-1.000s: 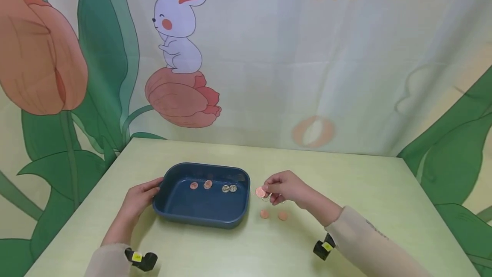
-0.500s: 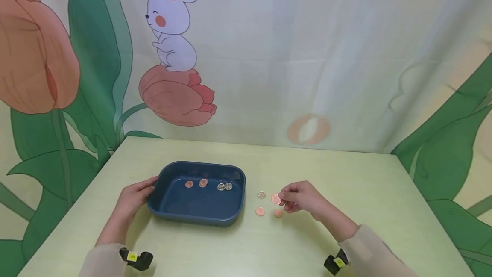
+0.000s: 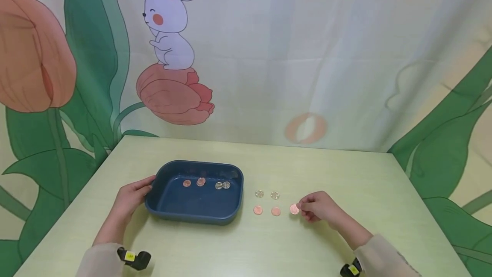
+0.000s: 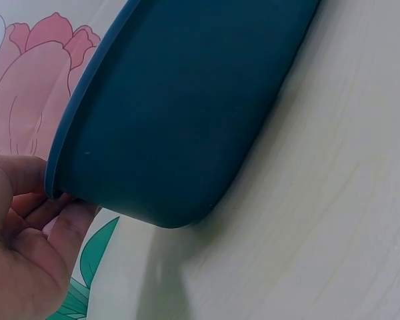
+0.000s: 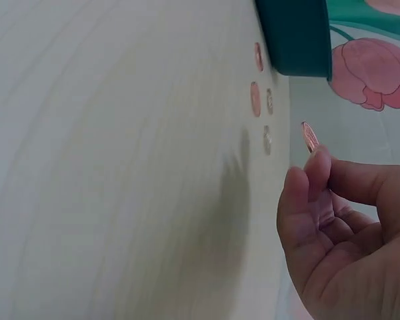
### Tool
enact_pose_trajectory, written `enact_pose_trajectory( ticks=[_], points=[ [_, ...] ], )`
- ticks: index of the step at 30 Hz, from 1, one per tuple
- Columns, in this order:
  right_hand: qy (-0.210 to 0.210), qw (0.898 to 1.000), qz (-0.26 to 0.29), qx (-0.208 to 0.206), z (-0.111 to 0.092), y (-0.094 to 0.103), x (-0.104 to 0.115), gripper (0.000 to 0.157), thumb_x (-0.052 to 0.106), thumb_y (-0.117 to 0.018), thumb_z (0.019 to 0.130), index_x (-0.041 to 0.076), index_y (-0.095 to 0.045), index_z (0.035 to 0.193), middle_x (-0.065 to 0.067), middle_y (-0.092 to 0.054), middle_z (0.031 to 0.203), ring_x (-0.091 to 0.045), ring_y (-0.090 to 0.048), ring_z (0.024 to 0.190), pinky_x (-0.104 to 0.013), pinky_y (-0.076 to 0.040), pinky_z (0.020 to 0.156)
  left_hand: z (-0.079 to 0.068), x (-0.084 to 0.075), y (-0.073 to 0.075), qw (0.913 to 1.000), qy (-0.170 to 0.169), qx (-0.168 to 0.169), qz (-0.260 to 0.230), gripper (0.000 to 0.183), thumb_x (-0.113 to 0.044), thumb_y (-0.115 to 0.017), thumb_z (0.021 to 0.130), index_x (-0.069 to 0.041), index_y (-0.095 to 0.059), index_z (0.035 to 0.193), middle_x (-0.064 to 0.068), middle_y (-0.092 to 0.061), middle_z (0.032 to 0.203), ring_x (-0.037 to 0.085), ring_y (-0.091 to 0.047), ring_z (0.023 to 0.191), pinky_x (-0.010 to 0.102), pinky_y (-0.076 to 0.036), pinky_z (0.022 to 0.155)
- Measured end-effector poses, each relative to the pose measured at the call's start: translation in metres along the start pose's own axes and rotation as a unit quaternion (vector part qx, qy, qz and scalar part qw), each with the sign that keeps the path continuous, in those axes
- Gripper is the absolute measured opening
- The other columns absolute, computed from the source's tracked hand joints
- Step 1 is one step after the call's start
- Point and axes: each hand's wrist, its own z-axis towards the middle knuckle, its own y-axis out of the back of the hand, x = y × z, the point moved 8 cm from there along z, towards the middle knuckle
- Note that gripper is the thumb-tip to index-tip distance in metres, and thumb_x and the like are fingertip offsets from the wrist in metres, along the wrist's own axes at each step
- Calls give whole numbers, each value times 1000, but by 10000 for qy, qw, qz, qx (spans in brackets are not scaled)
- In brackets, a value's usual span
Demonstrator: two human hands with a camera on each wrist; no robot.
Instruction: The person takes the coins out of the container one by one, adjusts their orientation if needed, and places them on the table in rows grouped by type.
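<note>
At its left end, a dark blue rectangular tray (image 3: 188, 218) is gripped by my left hand (image 3: 128, 199); the left wrist view shows the fingers around the rim's corner. Between right thumb and fingertips, my right hand (image 3: 320, 207) pinches a copper-coloured coin (image 3: 294, 209), held above the table in the right wrist view. Left of that hand lie two copper coins, one nearer the tray (image 3: 258, 210) and one farther off (image 3: 276, 211). Behind them lie two pale gold coins, a left one (image 3: 259, 193) and a right one (image 3: 274, 195).
Several coins lie inside the tray towards its back wall, among them a copper coin (image 3: 186, 183) and a pale gold coin (image 3: 226, 185). A pale wooden table (image 3: 215, 247) carries everything. Behind it hangs a printed curtain (image 3: 250, 54) with a rabbit and tulips.
My right hand has moved right and slightly nearer, away from the tray, with the copper coin. The pale gold coins it covered now show. The left hand stays on the tray.
</note>
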Motion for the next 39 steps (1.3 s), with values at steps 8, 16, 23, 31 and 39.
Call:
enact_pose_trajectory(
  ticks=[8,16,23,31,39],
  points=[
    [-126,9998,-166,-30,1,5,-10,18,9,-60,95,-6,-68,98,-1,-61,69,-11,-56,60,-25,-54,56,0,1,1,10000,5,8,-57,46,-15,-45,102,-2,-43,146,20,-38,154,-6,-56,112,5,-47,78],
    [-297,9981,-528,-70,9,5,-21,14,9,-62,94,-3,-71,92,0,-62,64,-9,-54,54,-21,-49,50,1,1,1,9999,-29,-3,-170,46,-16,-47,102,0,-43,145,21,-37,153,-24,-47,91,5,-48,77],
    [-256,9951,-949,-133,11,5,-27,14,11,-65,93,1,-73,89,1,-61,60,-8,-49,48,-21,-41,47,2,2,0,9998,-1,-2,-203,46,-15,-46,102,-1,-43,146,21,-37,153,-25,-45,88,4,-48,76],
    [-238,9926,-1142,-339,14,2,-27,15,11,-65,93,3,-71,83,0,-61,59,-9,-47,48,-20,-38,47,0,2,0,9999,-8,0,-119,45,-15,-44,103,-2,-43,146,20,-38,154,-17,-50,102,4,-47,79],
    [-58,9907,-1233,-566,12,0,-23,14,9,-63,93,2,-70,83,-1,-61,59,-10,-48,49,-21,-37,46,0,2,-2,10000,33,14,-43,45,-15,-43,103,-3,-43,147,18,-38,154,15,-49,133,4,-48,81]
  ],
)
